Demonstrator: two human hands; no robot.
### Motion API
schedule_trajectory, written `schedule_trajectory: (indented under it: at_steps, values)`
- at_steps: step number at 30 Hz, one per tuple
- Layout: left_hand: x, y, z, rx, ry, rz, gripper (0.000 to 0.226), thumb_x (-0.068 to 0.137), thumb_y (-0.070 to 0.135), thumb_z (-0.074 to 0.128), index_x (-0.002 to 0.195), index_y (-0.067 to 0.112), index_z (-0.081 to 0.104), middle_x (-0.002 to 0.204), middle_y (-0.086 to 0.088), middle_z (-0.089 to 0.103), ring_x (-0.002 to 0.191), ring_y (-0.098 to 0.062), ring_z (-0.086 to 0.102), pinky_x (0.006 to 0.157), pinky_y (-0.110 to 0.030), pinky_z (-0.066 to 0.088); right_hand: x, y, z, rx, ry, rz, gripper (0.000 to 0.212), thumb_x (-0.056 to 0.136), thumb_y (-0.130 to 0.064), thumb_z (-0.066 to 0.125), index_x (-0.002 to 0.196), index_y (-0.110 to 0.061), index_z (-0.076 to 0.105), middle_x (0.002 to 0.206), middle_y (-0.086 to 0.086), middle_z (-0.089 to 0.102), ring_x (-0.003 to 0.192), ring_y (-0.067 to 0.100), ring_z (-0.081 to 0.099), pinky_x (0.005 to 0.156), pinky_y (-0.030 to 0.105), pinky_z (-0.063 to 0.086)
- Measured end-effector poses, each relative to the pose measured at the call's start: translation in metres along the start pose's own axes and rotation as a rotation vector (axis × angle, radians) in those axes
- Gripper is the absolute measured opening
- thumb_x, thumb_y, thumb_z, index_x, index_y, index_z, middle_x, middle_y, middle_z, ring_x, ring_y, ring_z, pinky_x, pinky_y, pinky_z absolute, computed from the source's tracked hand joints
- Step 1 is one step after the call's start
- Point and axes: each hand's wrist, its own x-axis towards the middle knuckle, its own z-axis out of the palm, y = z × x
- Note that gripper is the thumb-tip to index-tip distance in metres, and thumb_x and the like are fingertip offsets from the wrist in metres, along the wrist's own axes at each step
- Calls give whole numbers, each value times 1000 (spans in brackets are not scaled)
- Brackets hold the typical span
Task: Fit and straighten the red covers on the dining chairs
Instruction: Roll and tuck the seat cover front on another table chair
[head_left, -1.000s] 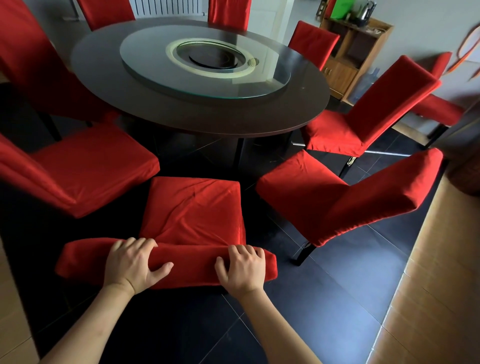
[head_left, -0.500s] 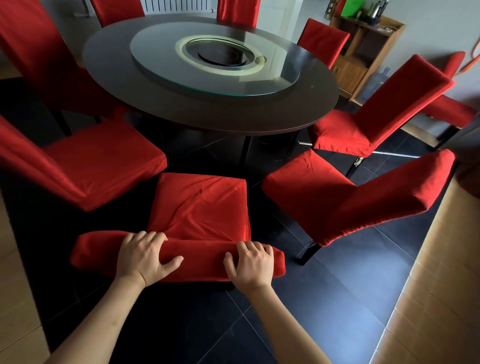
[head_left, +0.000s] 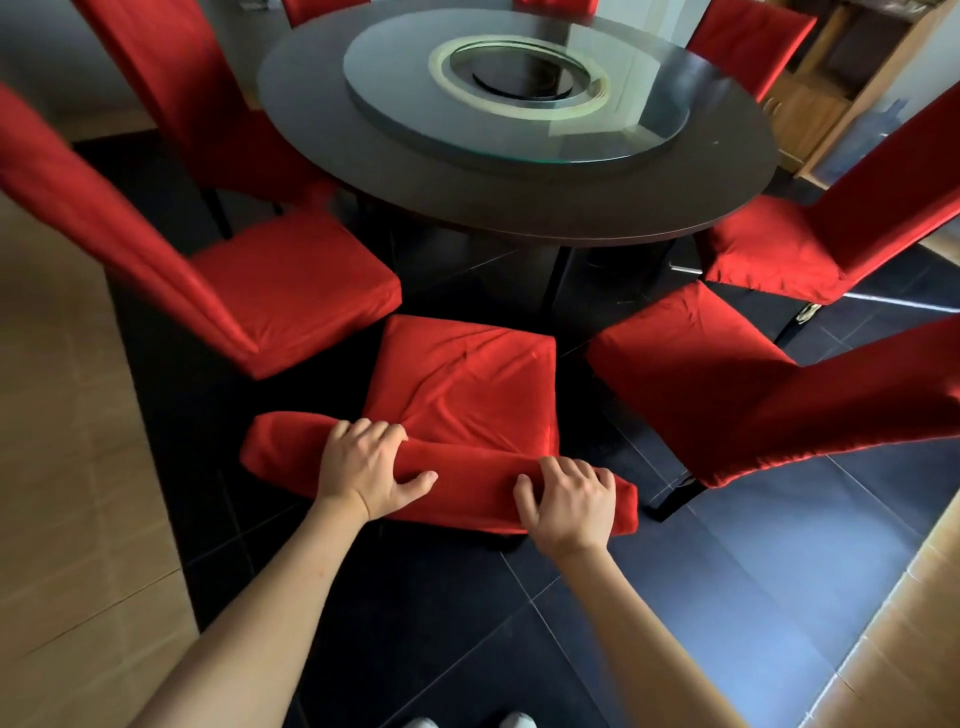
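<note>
both hands grip the top edge of the nearest chair's covered backrest (head_left: 291, 457): left hand (head_left: 363, 470) near its middle, right hand (head_left: 569, 501) toward its right corner, fingers curled over the red cover (head_left: 462, 384). straightening looks under way. beyond, diagonal creases cross the seat; the next move likely needs tugging the fabric taut.

A dark round table (head_left: 519, 208) bears a glass turntable (head_left: 415, 114); wooden cabinet (head_left: 826, 98) behind.
</note>
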Motion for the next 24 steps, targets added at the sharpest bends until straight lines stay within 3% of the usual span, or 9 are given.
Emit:
schedule_trajectory:
  at_steps: [24]
  values:
    - [2, -2, 9, -20, 77, 34, 68, 67, 68, 40, 74, 6, 67, 64, -8, 63, 64, -31, 61, 69, -45, 46, 0, -3, -10, 15, -49, 12, 39, 80, -44, 44, 62, -14, 60, 61, 1, 63, 61, 26, 61, 69, 39, 47]
